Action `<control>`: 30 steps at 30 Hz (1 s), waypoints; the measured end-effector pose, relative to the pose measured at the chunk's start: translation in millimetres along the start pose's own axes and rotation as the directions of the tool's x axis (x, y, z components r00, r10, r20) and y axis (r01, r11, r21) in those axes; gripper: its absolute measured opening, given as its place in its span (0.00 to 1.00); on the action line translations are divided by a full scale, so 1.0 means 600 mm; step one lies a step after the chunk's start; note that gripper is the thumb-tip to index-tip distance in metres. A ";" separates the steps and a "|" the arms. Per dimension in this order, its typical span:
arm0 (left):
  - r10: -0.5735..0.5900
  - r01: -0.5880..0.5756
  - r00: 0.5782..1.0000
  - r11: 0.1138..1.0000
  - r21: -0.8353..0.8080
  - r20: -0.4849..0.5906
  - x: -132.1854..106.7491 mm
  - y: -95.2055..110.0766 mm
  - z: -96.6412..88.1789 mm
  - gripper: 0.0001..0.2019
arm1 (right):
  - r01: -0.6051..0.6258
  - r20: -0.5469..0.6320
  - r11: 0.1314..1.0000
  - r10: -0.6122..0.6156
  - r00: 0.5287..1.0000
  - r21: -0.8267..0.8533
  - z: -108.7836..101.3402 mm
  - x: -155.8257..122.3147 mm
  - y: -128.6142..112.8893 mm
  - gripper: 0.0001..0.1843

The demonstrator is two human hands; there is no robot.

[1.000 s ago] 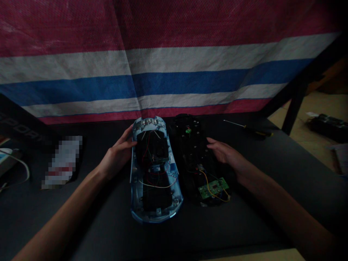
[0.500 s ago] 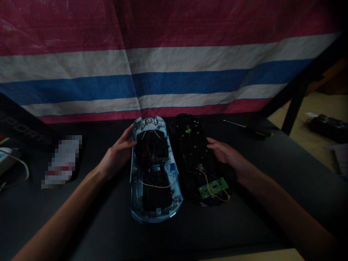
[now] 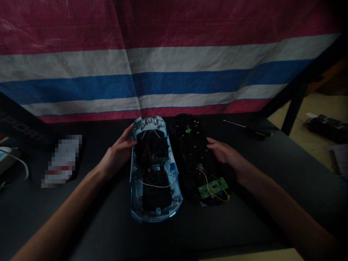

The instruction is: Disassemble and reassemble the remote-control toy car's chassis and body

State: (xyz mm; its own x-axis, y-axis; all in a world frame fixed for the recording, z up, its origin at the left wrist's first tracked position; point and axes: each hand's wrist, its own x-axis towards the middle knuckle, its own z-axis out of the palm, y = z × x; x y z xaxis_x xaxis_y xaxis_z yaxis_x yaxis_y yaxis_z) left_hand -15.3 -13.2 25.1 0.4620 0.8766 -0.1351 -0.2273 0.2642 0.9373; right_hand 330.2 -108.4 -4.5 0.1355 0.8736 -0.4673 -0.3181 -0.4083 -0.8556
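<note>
A light-blue toy car body shell [image 3: 176,181] lies inside-up on the dark table, its black interior and thin wires showing. My left hand [image 3: 118,156] grips its left edge, thumb over the rim and fingers along the outer side. Right beside the shell lies the black car chassis [image 3: 194,148], carrying a green circuit board [image 3: 213,187] with a yellow wire at its near end. My right hand [image 3: 224,154] holds the chassis by its right side, thumb on top; its other fingers are mostly hidden.
A screwdriver [image 3: 255,131] lies on the table [image 3: 108,224] at the back right. To the left are a blurred-out pale object [image 3: 62,161] and a white cable [image 3: 25,166]. A striped sheet [image 3: 174,83] hangs behind; a dark metal leg [image 3: 295,108] stands at right.
</note>
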 end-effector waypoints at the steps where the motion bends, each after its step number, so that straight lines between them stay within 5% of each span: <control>1: 0.003 -0.003 1.000 1.000 0.002 0.001 0.000 0.000 -0.001 0.41 | -0.001 0.009 1.000 0.001 1.000 0.003 0.002 -0.002 -0.001 0.33; 10: -0.026 0.026 0.999 1.000 0.004 -0.018 0.002 -0.001 -0.003 0.45 | -0.018 0.002 1.000 0.018 1.000 0.019 0.007 -0.005 -0.007 0.31; 18: 0.000 0.001 1.000 1.000 -0.011 0.017 0.001 -0.001 -0.004 0.43 | 0.045 0.112 0.999 -0.042 0.993 -0.026 0.005 -0.008 -0.006 0.28; 30: -0.007 0.007 1.000 1.000 -0.022 -0.014 0.001 -0.001 -0.001 0.41 | 0.019 0.068 1.000 -0.019 0.997 0.001 0.002 -0.004 -0.005 0.29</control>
State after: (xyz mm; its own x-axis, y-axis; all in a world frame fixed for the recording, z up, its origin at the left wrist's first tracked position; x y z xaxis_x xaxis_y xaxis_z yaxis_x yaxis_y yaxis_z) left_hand -15.4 -12.5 24.4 0.4511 0.8804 -0.1464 -0.2432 0.2791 0.9289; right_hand 329.4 -108.9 -0.5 0.0774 0.8973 -0.4346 -0.3160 -0.3914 -0.8642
